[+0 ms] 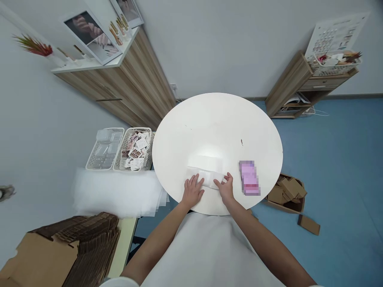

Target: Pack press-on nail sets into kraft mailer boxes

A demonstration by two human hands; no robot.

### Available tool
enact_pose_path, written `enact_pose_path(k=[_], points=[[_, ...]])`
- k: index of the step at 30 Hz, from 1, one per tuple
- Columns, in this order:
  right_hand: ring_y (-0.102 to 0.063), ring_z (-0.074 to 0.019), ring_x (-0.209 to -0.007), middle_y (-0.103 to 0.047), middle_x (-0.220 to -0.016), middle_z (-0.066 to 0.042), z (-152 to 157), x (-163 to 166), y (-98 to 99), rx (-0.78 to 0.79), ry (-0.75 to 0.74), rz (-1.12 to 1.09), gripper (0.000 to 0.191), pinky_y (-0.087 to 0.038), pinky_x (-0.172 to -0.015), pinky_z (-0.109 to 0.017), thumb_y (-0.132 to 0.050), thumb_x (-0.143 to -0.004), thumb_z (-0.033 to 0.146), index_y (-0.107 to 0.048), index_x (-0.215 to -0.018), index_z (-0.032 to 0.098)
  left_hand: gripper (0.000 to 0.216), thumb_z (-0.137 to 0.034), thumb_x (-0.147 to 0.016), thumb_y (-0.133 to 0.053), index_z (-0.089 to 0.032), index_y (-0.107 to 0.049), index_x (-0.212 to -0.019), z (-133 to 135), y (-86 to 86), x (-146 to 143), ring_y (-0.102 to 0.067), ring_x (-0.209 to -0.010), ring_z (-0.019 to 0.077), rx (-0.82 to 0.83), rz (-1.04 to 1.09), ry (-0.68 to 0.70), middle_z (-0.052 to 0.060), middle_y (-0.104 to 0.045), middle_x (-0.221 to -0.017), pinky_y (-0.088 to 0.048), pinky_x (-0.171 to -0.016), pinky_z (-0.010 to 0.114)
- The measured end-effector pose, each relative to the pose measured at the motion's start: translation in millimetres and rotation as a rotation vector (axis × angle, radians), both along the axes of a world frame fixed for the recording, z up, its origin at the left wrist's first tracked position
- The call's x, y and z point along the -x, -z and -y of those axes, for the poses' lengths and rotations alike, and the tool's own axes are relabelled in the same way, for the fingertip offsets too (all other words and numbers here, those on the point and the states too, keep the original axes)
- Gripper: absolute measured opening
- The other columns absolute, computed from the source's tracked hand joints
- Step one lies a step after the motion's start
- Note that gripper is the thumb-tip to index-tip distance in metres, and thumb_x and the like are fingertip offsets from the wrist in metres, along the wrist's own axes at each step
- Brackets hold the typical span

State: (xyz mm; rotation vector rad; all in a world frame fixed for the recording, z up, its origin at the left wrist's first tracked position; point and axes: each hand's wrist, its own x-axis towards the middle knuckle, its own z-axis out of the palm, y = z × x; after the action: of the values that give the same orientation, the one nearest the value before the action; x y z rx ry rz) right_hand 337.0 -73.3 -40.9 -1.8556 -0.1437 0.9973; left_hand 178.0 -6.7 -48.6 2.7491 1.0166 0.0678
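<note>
While white sheet lies under spread left hand, right hand pinching its end

Tabletop, centre: smooth, slight sheen. Wrap, below centre: smooth, foam-like. Cabinet, upper left: matt wood-grain. Cartons, lower left: matt cardboard.

left hand spread on folded white sheet | right hand pinching its right end | white surface beneath | blurred purple item at right | basket of cards left
</note>
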Motion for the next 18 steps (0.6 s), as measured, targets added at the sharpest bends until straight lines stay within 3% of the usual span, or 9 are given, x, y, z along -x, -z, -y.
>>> enact_pose_path(k=[4, 8, 14, 18], points=[[-0.055, -0.019, -0.091, -0.051, -0.109, -0.009, -8, -19, 3.7, -0.009, -0.053, -0.064, 0.078, -0.046, -0.073, -0.027, -0.066, -0.057, 0.04, -0.034, -0.125, 0.02, 0.048, -0.034, -0.081, -0.043, -0.028, -0.037, -0.128, 6, 1.4, -1, -0.023, -0.127, 0.0275, -0.038, -0.029, -0.06, 0.009, -0.028, -0.139, -0.019, -0.098, 0.047], [-0.054, -0.0152, -0.07, -0.056, -0.081, -0.003, -15, -31, 6.9, -0.03, -0.145, -0.113, 0.049, -0.044, -0.062, -0.026, -0.064, -0.056, 0.038, -0.055, -0.099, 0.018, 0.048, -0.034, -0.081, -0.043, -0.028, -0.037, -0.128, 3, -0.3, -3, -0.022, -0.127, 0.0284, -0.045, -0.04, -0.055, 0.009, -0.025, -0.141, -0.019, -0.098, 0.046], [-0.05, -0.0117, -0.061, -0.055, -0.075, 0.001, -17, -46, 4.2, -0.105, -0.056, -0.155, 0.029, -0.04, -0.055, -0.024, -0.06, -0.057, 0.034, -0.056, -0.081, 0.019, 0.049, -0.037, -0.079, -0.045, -0.025, -0.039, -0.127, -8, -4.9, -24, -0.023, -0.126, 0.03, -0.042, -0.028, 0.034, 0.011, -0.023, -0.141, -0.022, -0.095, 0.046], [-0.046, -0.0089, -0.054, -0.049, -0.065, 0.004, -19, -49, -5.4, -0.116, -0.012, -0.176, 0.024, -0.038, -0.051, -0.022, -0.061, -0.057, 0.033, -0.052, -0.075, 0.019, 0.049, -0.037, -0.079, -0.046, -0.026, -0.038, -0.127, -6, -5.5, -33, -0.032, -0.119, 0.0282, 0.029, 0.009, 0.124, 0.011, -0.033, -0.135, -0.026, -0.091, 0.043]])
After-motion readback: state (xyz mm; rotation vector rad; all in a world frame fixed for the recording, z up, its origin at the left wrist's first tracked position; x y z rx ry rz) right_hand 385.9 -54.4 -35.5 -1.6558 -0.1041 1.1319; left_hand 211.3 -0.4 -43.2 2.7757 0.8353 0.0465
